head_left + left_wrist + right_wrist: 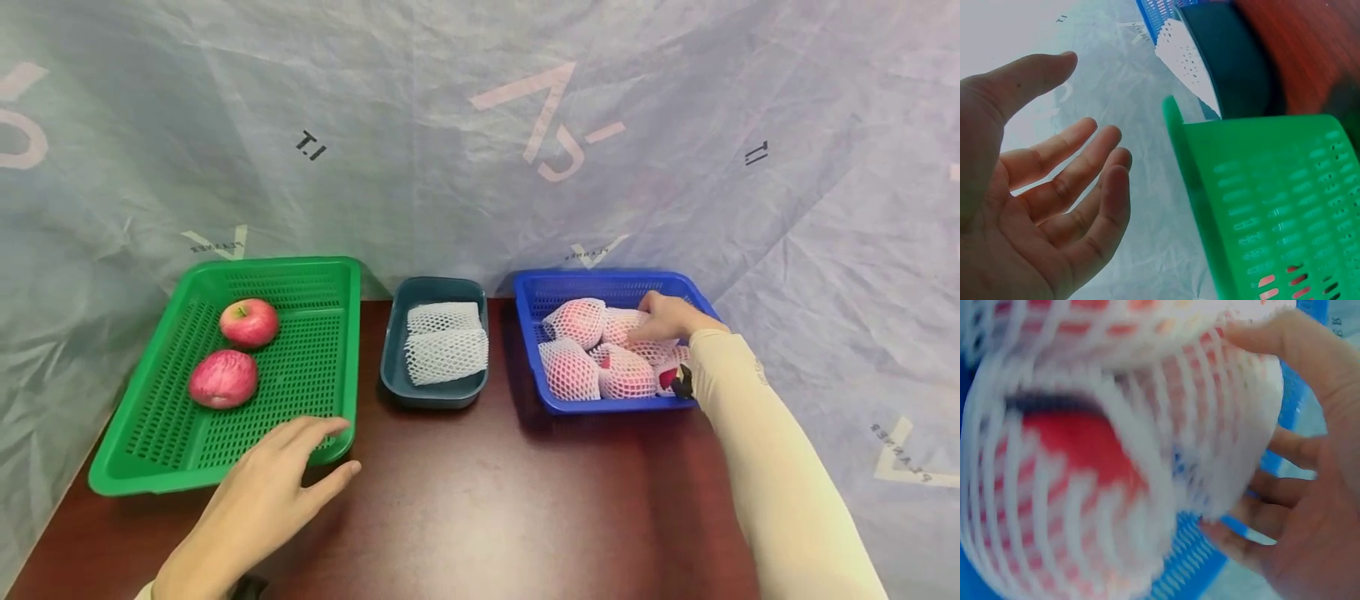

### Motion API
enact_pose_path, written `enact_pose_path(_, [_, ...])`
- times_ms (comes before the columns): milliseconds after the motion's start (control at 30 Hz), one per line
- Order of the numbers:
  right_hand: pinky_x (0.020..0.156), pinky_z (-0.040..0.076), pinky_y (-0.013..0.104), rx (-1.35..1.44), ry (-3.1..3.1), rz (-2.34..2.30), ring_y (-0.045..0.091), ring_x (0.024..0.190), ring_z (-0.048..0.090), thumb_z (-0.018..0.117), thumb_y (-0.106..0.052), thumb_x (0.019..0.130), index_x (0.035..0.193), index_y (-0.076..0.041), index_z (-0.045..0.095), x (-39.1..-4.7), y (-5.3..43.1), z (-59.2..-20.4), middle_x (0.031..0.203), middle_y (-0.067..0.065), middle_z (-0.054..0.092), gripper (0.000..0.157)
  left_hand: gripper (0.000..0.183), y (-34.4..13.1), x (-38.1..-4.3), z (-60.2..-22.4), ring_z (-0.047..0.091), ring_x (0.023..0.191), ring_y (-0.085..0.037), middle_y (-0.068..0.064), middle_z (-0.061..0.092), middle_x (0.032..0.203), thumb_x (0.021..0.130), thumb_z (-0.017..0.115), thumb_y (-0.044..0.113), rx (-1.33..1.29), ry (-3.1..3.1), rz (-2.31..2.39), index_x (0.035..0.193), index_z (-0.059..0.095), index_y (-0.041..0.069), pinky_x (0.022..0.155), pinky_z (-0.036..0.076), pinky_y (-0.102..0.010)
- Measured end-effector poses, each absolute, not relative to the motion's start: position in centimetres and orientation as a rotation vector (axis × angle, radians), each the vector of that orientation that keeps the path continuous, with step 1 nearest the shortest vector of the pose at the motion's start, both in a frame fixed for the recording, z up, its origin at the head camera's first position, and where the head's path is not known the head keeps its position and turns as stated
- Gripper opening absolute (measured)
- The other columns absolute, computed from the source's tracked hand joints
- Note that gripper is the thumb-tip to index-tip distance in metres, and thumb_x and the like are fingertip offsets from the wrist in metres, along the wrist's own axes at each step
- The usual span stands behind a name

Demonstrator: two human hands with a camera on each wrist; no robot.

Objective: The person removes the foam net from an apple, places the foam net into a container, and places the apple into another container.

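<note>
My right hand [670, 317] is inside the blue basket [600, 407], thumb and fingers curved round an apple in a white foam net [1229, 419] at the back right. Close to it sit several more netted apples [567, 369]; red skin shows through the open end of one net [1079, 450]. Over the near right corner of the green basket [348, 350] hovers my left hand [270, 479], its fingers loosely bent and holding nothing. Two bare red apples [223, 379] lie in that basket, towards its left side.
Between the two baskets stands a dark teal tray [435, 398] with white foam nets [447, 354] lying flat in it. All three containers rest on a reddish-brown table [465, 500]. Behind them hangs a grey printed sheet [420, 167].
</note>
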State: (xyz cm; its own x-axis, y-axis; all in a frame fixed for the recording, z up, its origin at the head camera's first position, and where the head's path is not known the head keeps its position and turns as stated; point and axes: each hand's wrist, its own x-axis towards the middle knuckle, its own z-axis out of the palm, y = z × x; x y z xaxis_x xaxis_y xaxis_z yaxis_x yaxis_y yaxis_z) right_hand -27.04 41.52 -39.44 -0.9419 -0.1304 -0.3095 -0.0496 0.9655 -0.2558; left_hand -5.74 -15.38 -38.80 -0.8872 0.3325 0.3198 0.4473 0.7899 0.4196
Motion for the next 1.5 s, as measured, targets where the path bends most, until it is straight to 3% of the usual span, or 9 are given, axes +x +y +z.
enact_pose_path(100, [0.084, 0.048, 0.053, -0.16, 2.865, -0.391, 0.038, 0.09, 0.064, 0.075, -0.027, 0.084, 0.117, 0.01, 0.054, -26.7, 41.9, -38.6, 0.097, 0.023, 0.067, 0.054, 0.043, -15.4, -5.9, -38.7, 0.062, 0.108, -0.023, 0.003, 0.065, 0.115, 0.083, 0.082, 0.032, -0.602, -2.752, -0.736, 0.12, 0.068, 0.014, 0.085, 0.053, -0.05])
enact_pose_path(167, [0.085, 0.048, 0.054, -0.183, 2.857, -0.399, 0.038, 0.091, 0.064, 0.075, -0.027, 0.085, 0.12, 0.01, 0.054, -26.6, 41.9, -38.6, 0.098, 0.024, 0.067, 0.055, 0.044, -15.4, -5.8, -38.7, 0.062, 0.109, -0.023, 0.002, 0.065, 0.116, 0.083, 0.082, 0.032, -0.598, -2.763, -0.739, 0.121, 0.068, 0.015, 0.085, 0.053, -0.051])
enact_pose_path(400, [0.103, 0.035, 0.065, -0.174, 2.711, -0.231, 0.056, 0.127, 0.041, 0.079, -0.045, 0.082, 0.138, 0.012, 0.043, -26.8, 41.0, -39.9, 0.132, 0.04, 0.048, 0.088, 0.044, -15.1, -5.5, -38.7, 0.062, 0.108, -0.021, 0.003, 0.064, 0.116, 0.084, 0.081, 0.034, -0.612, -2.786, -0.734, 0.121, 0.067, 0.016, 0.084, 0.053, -0.049])
enact_pose_path(533, [0.108, 0.028, 0.065, -0.115, 2.645, -0.139, 0.059, 0.134, 0.03, 0.076, -0.044, 0.083, 0.144, 0.018, 0.027, -27.3, 40.6, -40.7, 0.142, 0.045, 0.033, 0.1, 0.043, -15.2, -5.2, -38.7, 0.062, 0.108, -0.02, 0.005, 0.064, 0.114, 0.083, 0.081, 0.033, -0.598, -2.771, -0.737, 0.12, 0.068, 0.016, 0.083, 0.054, -0.048])
enact_pose_path(700, [0.11, 0.026, 0.063, -0.066, 2.628, -0.08, 0.059, 0.136, 0.026, 0.072, -0.045, 0.085, 0.145, 0.023, 0.013, -27.4, 41.1, -40.9, 0.147, 0.046, 0.022, 0.108, 0.043, -15.3, -5.1, -38.4, 0.062, 0.108, -0.02, 0.006, 0.065, 0.115, 0.084, 0.081, 0.034, -0.598, -2.77, -0.754, 0.121, 0.068, 0.016, 0.085, 0.054, -0.048])
enact_pose_path(833, [0.102, 0.035, 0.066, -0.072, 2.732, -0.079, 0.058, 0.129, 0.039, 0.077, -0.057, 0.076, 0.144, 0.017, 0.027, -26.9, 41.3, -39.6, 0.14, 0.043, 0.038, 0.112, 0.043, -15.5, -5.3, -38.2, 0.063, 0.106, -0.02, 0.005, 0.065, 0.114, 0.083, 0.083, 0.033, -0.597, -2.742, -0.745, 0.12, 0.069, 0.016, 0.083, 0.055, -0.048])
enact_pose_path(967, [0.092, 0.044, 0.063, -0.247, 2.9, -0.131, 0.056, 0.112, 0.053, 0.082, -0.052, 0.071, 0.13, 0.011, 0.042, -25.4, 40.8, -37.3, 0.12, 0.037, 0.054, 0.095, 0.042, -15.4, -5.4, -38.0, 0.062, 0.109, -0.021, 0.005, 0.065, 0.116, 0.085, 0.08, 0.035, -0.591, -2.763, -0.746, 0.121, 0.068, 0.016, 0.084, 0.054, -0.049])
enact_pose_path(1233, [0.075, 0.053, 0.05, -0.694, 3.059, -0.298, 0.031, 0.092, 0.057, 0.087, -0.038, 0.068, 0.129, -0.002, 0.048, -17.8, 35.7, -32.7, 0.11, 0.02, 0.052, 0.081, 0.039, -14.5, -5.4, -38.1, 0.061, 0.107, -0.018, 0.007, 0.064, 0.115, 0.087, 0.078, 0.039, -0.593, -2.815, -0.766, 0.12, 0.068, 0.021, 0.084, 0.053, -0.047])
enact_pose_path(1500, [0.072, 0.051, 0.033, -1.105, 3.049, -0.255, 0.012, 0.092, 0.052, 0.082, -0.038, 0.062, 0.134, -0.009, 0.049, -11.1, 30.0, -31.4, 0.108, -0.001, 0.051, 0.085, 0.038, -13.9, -5.7, -38.5, 0.062, 0.107, -0.017, 0.009, 0.064, 0.114, 0.088, 0.076, 0.04, -0.618, -2.811, -0.78, 0.12, 0.068, 0.021, 0.085, 0.053, -0.045])
